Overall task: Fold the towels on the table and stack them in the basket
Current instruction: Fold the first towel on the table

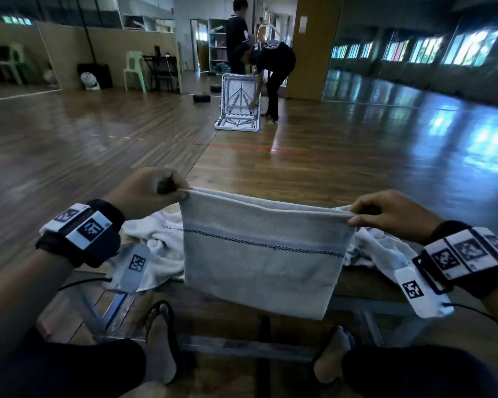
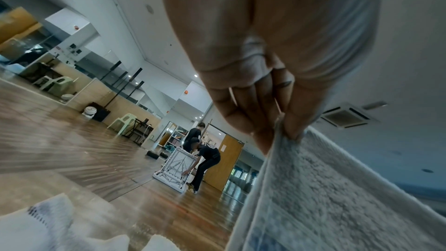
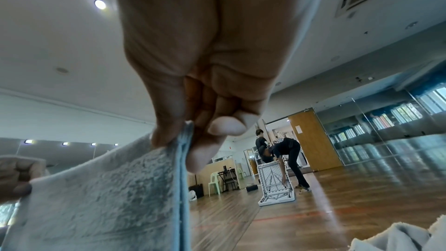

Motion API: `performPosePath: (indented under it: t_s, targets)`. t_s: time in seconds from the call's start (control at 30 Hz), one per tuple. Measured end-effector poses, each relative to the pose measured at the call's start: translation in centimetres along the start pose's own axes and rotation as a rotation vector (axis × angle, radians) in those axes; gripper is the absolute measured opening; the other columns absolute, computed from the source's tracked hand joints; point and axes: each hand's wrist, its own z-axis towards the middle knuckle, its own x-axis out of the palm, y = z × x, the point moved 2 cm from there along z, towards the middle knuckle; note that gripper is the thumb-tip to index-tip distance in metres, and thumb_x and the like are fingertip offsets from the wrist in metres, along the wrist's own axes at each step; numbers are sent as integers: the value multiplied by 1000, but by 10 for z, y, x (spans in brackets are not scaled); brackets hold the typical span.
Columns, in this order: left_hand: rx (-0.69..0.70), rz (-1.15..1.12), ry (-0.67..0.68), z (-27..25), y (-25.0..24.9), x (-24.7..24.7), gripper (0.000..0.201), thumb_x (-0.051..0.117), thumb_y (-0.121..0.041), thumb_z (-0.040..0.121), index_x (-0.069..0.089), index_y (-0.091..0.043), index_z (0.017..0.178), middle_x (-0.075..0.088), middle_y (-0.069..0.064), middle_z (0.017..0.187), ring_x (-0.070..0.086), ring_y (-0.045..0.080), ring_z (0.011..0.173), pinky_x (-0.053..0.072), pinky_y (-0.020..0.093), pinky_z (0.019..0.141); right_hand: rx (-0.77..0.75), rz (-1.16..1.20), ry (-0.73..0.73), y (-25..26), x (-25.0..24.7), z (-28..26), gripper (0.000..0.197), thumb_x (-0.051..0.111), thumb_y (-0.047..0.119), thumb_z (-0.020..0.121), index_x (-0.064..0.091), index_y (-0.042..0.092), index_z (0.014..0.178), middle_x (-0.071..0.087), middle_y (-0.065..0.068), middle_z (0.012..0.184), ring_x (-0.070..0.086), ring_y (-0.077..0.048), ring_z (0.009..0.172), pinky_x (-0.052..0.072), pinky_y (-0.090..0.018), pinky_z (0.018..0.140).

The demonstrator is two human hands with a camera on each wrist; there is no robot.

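A pale grey towel (image 1: pixel 262 257) with a dark stitched stripe hangs doubled over in the air above the table's near edge. My left hand (image 1: pixel 181 192) pinches its upper left corner, and my right hand (image 1: pixel 352 218) pinches the upper right corner. The top edge is stretched taut between them. In the left wrist view the thumb and fingers (image 2: pixel 293 121) clamp the towel (image 2: pixel 325 198) edge. In the right wrist view the fingers (image 3: pixel 205 144) pinch both layers of the towel (image 3: pixel 103 198). Loose white towels (image 1: pixel 156 242) lie crumpled on the table behind it. No basket is in view.
The wooden table (image 1: pixel 270 173) runs forward from me, with more crumpled towel (image 1: pixel 377 248) at its right. My sandalled feet (image 1: pixel 160 340) show beneath it. Far ahead on the wooden floor, a person (image 1: pixel 273 73) bends over a folded white table (image 1: pixel 237 101); another stands behind.
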Motion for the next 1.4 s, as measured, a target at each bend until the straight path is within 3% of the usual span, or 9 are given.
performPosePath:
  t_s: [0.13, 0.23, 0.4, 0.57, 0.8, 1.0, 1.1, 1.23, 1.4]
  targets:
    - [10, 8, 48, -7, -15, -6, 24, 73, -14, 78, 66, -35, 71, 69, -14, 70, 58, 0, 64, 48, 11, 63, -60, 179, -80, 6, -9, -10, 21, 70, 10, 78, 65, 27, 88, 73, 2, 81, 68, -7, 74, 52, -14, 69]
    - [5, 21, 75, -14, -25, -9, 17, 70, -43, 67, 65, -29, 75, 68, -10, 69, 56, 1, 61, 46, 14, 61, -76, 252, -136, 9, -12, -16, 28, 74, 51, 64, 64, 32, 82, 71, -5, 88, 68, -10, 76, 55, -20, 70]
    - [-8, 50, 107, -19, -25, -9, 9, 67, -13, 80, 63, -21, 76, 71, 2, 76, 65, 13, 72, 53, 27, 71, -124, 271, -142, 13, -9, -19, 26, 72, 51, 60, 66, 32, 77, 69, -5, 86, 66, -9, 72, 54, -23, 70]
    - [-18, 63, 122, -20, -24, -5, 7, 66, -2, 82, 61, -6, 86, 70, -6, 75, 64, 4, 70, 49, 12, 66, -137, 237, -100, 11, -6, -21, 52, 67, 76, 50, 65, 35, 82, 70, 0, 85, 64, -8, 69, 52, -15, 65]
    - [-72, 233, 329, -29, -26, -14, 62, 58, -70, 68, 64, -23, 109, 72, -6, 93, 68, 14, 90, 54, 31, 84, -121, 160, 52, 15, -6, -26, 60, 56, 84, 53, 66, 39, 92, 71, 9, 85, 66, -6, 76, 50, -12, 65]
    - [-108, 128, 477, -21, -28, -24, 44, 58, -55, 72, 69, -19, 96, 73, 1, 93, 67, 23, 90, 53, 46, 85, -96, 93, 124, 17, -22, -14, 58, 58, 77, 61, 63, 41, 106, 70, 1, 91, 66, -12, 77, 54, -27, 66]
    - [-137, 167, 463, -2, -20, -22, 44, 61, -60, 70, 69, -23, 92, 73, 1, 88, 68, 20, 85, 54, 37, 79, -32, -29, 142, 10, -22, 10, 15, 67, 31, 81, 68, 27, 96, 73, -5, 88, 67, -11, 77, 55, -27, 69]
    - [-95, 445, 252, 41, -8, -10, 7, 67, -25, 83, 63, -27, 77, 68, -1, 75, 63, 19, 73, 49, 30, 71, 46, -324, 47, -3, -20, 53, 26, 63, 9, 85, 60, 34, 78, 73, -5, 89, 63, -1, 71, 46, -12, 66]
    - [217, 454, -288, 69, -54, -32, 4, 59, -4, 87, 61, -4, 90, 56, 5, 79, 49, 5, 62, 41, 7, 56, -7, -253, -526, 28, -69, 66, 18, 59, 3, 85, 67, 0, 102, 66, -16, 93, 55, -15, 83, 36, -10, 65]
